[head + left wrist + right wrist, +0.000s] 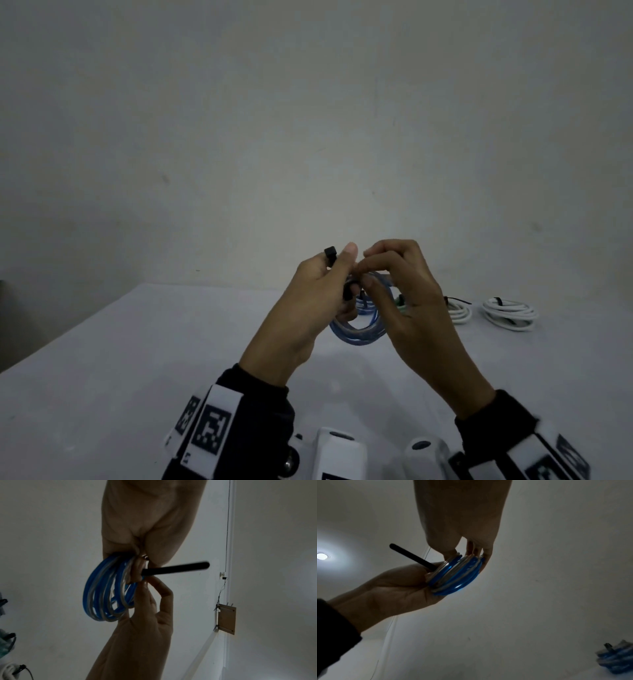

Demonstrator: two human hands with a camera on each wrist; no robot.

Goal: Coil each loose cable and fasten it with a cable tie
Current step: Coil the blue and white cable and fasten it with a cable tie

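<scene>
1. One white table (137, 359) fills the lower half of our head view, running back to a bare wall.
2. Our left hand (308, 308) and right hand (407, 301) meet above it, held up in the air.
3. Between them hangs the blue cable (359, 329), wound into a coil of several loops. The left hand's fingers curl round one side of it, and the right hand's fingers (486, 553) close on the other side.
4. Two white cable coils (507, 311) lie on the table to the right, well apart from our hands, each with a dark tie on it.
5. A black cable tie (176, 568) sticks out stiffly from the bundle where our fingertips meet. We cannot tell which hand pinches it.
</scene>
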